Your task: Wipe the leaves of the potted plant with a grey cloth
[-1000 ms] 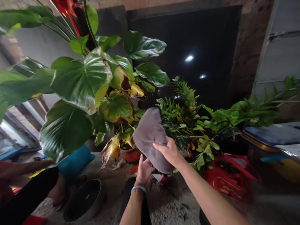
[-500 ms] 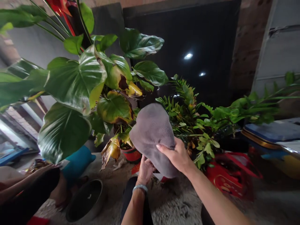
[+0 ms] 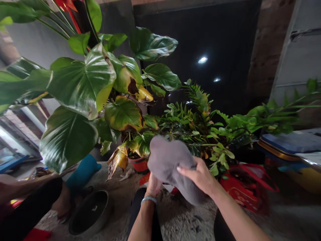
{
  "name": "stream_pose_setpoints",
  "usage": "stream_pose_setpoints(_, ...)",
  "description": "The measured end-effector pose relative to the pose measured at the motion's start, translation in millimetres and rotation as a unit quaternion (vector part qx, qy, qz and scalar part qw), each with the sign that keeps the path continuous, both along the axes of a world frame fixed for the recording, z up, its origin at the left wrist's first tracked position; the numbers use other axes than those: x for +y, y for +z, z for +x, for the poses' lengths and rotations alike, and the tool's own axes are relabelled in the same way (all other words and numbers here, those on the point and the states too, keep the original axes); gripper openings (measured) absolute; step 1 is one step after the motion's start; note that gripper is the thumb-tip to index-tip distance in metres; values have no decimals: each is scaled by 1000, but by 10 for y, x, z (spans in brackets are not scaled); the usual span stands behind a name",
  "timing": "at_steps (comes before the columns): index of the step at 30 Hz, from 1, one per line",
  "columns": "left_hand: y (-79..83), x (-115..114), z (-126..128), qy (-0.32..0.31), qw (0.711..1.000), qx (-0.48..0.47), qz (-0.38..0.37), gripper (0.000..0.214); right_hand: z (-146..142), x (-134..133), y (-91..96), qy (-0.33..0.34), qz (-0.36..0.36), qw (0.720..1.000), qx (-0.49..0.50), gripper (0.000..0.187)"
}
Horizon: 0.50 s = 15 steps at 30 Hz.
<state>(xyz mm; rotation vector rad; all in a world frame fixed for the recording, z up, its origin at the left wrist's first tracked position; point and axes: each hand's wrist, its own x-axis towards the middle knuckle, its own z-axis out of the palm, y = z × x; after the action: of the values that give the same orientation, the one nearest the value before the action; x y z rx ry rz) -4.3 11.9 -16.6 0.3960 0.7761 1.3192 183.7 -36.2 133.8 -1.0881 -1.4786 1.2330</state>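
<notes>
A soft grey cloth (image 3: 168,160) hangs in front of me, rounded at the top and drooping towards the lower right. My right hand (image 3: 203,176) grips its right side, with the thumb across the front. Just below the left part of the cloth is my left hand (image 3: 153,186), a pale bracelet on its wrist. Its fingers are hidden behind the cloth, so I cannot see whether they hold it. Close beyond stands a large-leaved plant with a browned yellow leaf (image 3: 125,113) and a red pot (image 3: 139,165).
Bushy green plants (image 3: 198,124) stand behind the cloth. A red bag (image 3: 244,189) sits at right, near a blue-lidded box (image 3: 288,142). On the floor at left is a dark basin (image 3: 87,214), beside another person's leg (image 3: 32,201) and a teal object (image 3: 81,172).
The cloth and my right hand have moved down and to the right. My left hand's fingers, partly visible before at the cloth's lower edge, are now behind it.
</notes>
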Motion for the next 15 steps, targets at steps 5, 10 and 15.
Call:
stream_pose_setpoints(5, 40, 8, -16, -55, 996, 65, 32, 61, -126, 206, -290, -148, -130, 977, 85, 31)
stream_pose_setpoints(10, -11, 25, -42, -56, 997, 44, 15, 60, 11, -317, -792, -98, -201, 975, 8, 28)
stream_pose_setpoints(15, -87, 54, -12, -44, 998, 32, 26, 49, 216, -151, -176, -145, -100, 979, 99, 42)
